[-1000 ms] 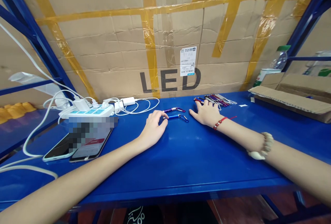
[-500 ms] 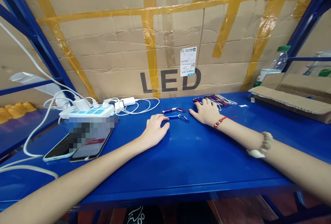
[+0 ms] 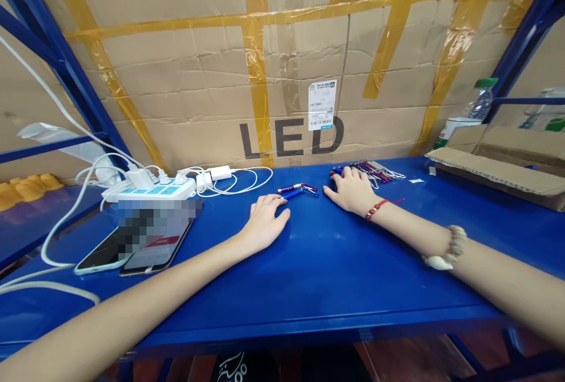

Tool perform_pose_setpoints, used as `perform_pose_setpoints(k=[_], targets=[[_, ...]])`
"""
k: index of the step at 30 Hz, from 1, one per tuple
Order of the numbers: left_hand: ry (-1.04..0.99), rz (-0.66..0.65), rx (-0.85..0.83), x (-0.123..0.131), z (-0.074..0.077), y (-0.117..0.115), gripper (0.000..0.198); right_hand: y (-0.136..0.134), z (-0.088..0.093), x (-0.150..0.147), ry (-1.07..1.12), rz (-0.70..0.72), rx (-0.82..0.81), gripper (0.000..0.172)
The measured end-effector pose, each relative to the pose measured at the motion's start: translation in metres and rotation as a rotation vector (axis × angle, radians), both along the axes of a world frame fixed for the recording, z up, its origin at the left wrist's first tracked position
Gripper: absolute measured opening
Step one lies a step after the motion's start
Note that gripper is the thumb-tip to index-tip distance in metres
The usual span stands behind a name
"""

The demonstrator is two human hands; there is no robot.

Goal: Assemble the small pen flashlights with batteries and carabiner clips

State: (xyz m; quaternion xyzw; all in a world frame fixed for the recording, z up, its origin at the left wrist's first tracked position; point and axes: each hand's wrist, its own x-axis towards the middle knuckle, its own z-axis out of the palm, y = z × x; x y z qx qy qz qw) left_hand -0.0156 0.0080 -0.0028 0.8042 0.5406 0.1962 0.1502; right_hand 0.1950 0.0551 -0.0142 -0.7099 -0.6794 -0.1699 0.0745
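At the middle of the blue tabletop, my left hand [image 3: 266,222] lies palm down with its thumb apart. Its fingertips touch the near end of a blue keychain flashlight [image 3: 293,193], a slim metallic tube with a carabiner clip. Against that one, just behind, rests a purple keychain flashlight [image 3: 289,188]. My right hand [image 3: 351,191] is spread flat, its fingertips at the left edge of a row of keychain flashlights [image 3: 379,171] in red, purple, blue and silver. Its palm and fingers partly hide the row, so whether it presses on one is unclear.
Left, a white power strip [image 3: 150,189] with tangled cables stands behind two phones [image 3: 159,243]. Right, an open cardboard box [image 3: 498,173] sits before a green-capped bottle [image 3: 468,112]. A large taped carton [image 3: 198,87] walls off the back.
The blue flashlight has turned, its clip end swinging away from me until it lies against the purple one. Both hands have stayed almost in place.
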Motion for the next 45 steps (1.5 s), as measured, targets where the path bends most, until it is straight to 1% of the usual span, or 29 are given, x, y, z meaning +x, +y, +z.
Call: perform_pose_setpoints(k=[9,11,16,23,28,31,37,42,45], targets=[[-0.002,0.022,-0.003,0.0,-0.002,0.001,0.044,0.002,0.001,0.0,-0.011,0.034,-0.041,0.048],[-0.004,0.024,-0.006,0.0,-0.002,0.001,0.044,0.002,0.002,0.0,-0.01,0.064,-0.031,0.045],[-0.034,0.029,-0.003,0.0,-0.002,0.001,0.049,0.0,0.006,-0.001,0.023,0.179,0.011,0.03],[-0.145,0.011,0.058,-0.001,-0.003,0.001,0.035,-0.002,0.008,-0.002,0.091,0.205,0.023,0.021],[-0.237,-0.012,0.106,-0.002,-0.002,0.0,0.025,-0.004,0.006,-0.004,0.117,0.202,0.046,0.024],[-0.25,-0.018,0.109,-0.003,-0.002,0.0,0.021,-0.005,0.005,-0.006,0.086,0.198,0.046,0.029],[-0.25,-0.045,0.088,-0.002,-0.001,0.001,0.017,-0.01,0.006,-0.013,0.047,0.209,0.005,0.028],[-0.247,-0.063,0.081,-0.002,-0.002,0.001,0.016,-0.014,0.008,-0.017,0.14,0.289,0.031,0.03],[-0.243,-0.081,0.067,-0.002,-0.002,0.001,0.015,-0.015,0.009,-0.018,0.191,0.337,0.041,0.028]])
